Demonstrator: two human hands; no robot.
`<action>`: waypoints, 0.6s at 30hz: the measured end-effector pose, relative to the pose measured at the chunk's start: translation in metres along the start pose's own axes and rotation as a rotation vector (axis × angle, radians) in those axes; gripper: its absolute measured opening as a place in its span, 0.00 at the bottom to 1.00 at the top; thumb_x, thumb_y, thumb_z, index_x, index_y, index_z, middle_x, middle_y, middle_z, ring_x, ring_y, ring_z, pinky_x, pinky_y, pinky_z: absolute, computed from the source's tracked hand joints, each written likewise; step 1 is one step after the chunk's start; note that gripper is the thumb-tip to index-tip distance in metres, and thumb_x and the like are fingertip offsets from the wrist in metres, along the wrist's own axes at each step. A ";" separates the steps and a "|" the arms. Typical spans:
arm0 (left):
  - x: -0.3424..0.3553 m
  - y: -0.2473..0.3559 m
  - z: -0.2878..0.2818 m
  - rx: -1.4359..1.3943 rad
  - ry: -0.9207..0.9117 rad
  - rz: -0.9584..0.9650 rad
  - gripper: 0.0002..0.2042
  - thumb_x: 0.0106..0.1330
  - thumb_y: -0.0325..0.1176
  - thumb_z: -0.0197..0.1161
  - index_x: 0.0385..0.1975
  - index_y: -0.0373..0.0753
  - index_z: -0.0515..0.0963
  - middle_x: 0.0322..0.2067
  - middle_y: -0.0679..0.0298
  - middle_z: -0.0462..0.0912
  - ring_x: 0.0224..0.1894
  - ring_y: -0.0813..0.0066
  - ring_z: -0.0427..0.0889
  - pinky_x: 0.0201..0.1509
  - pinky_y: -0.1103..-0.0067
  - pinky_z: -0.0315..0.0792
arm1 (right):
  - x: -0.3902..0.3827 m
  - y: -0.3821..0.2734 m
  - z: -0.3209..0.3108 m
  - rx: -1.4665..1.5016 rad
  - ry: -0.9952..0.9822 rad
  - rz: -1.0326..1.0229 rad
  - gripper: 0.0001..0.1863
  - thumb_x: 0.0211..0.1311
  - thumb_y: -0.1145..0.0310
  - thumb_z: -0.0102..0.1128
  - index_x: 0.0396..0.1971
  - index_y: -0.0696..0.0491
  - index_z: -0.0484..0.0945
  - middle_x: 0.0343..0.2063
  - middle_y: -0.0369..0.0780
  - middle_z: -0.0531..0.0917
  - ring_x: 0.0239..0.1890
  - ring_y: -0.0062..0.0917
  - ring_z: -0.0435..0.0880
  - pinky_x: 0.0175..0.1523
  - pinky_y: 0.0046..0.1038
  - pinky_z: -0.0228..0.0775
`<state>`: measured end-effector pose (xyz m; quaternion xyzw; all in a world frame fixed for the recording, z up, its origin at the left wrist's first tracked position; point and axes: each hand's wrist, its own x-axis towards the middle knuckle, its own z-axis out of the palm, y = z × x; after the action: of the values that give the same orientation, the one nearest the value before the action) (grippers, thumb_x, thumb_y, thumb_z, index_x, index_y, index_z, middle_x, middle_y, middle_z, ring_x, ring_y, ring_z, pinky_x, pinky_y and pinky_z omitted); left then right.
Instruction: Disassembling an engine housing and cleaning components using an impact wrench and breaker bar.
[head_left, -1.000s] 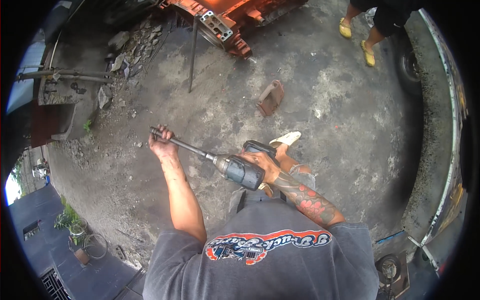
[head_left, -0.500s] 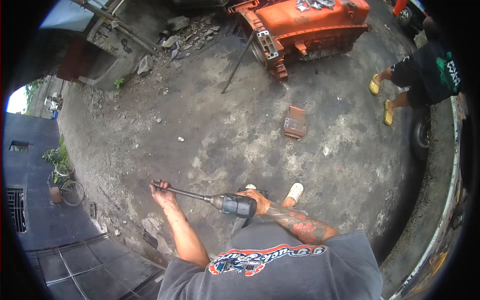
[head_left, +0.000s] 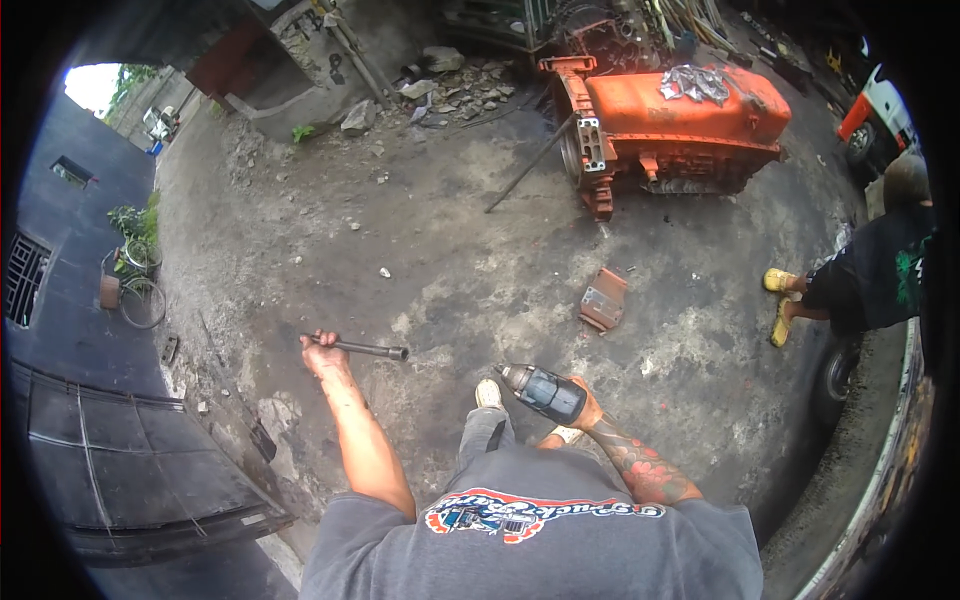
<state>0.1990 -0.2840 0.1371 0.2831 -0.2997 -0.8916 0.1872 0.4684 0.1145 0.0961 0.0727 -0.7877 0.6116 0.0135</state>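
Observation:
My left hand (head_left: pixel 324 356) is closed round one end of a long dark extension bar (head_left: pixel 372 349), which points rightward with its socket-like end free. My right hand (head_left: pixel 590 404) grips a dark impact wrench (head_left: pixel 548 392), its nose aimed up and left. A gap separates the wrench's nose from the bar. Both are held above the concrete ground, near my pale clogs (head_left: pixel 488 394). Most of my right hand's fingers are hidden by the tool.
Ahead stands a big orange machine housing (head_left: pixel 690 115) with a dark rod (head_left: pixel 530 165) leaning on it. A smaller rusty-orange metal part (head_left: pixel 604 300) lies on the ground. Another person (head_left: pixel 870 265) is at the right. Rubble (head_left: pixel 450 95), a bicycle (head_left: pixel 142 300) and a tyre (head_left: pixel 836 378) are around.
The extension bar has come off the impact wrench. My right hand has moved the wrench right, away from the bar, while my left hand keeps the bar. My view and feet have shifted.

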 end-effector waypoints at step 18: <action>0.069 0.002 -0.234 1.802 -0.006 -0.601 0.16 0.68 0.41 0.54 0.54 0.49 0.72 0.30 0.60 0.80 0.25 0.71 0.77 0.26 0.71 0.71 | 0.043 0.126 -0.063 -0.550 0.117 1.070 0.22 0.45 0.60 0.68 0.40 0.56 0.80 0.41 0.50 0.81 0.45 0.43 0.79 0.49 0.38 0.69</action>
<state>0.2906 -0.4204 -0.0430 0.3839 -0.7899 -0.3366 -0.3397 0.4052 0.2015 -0.0050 -0.3736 -0.8421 0.3105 -0.2344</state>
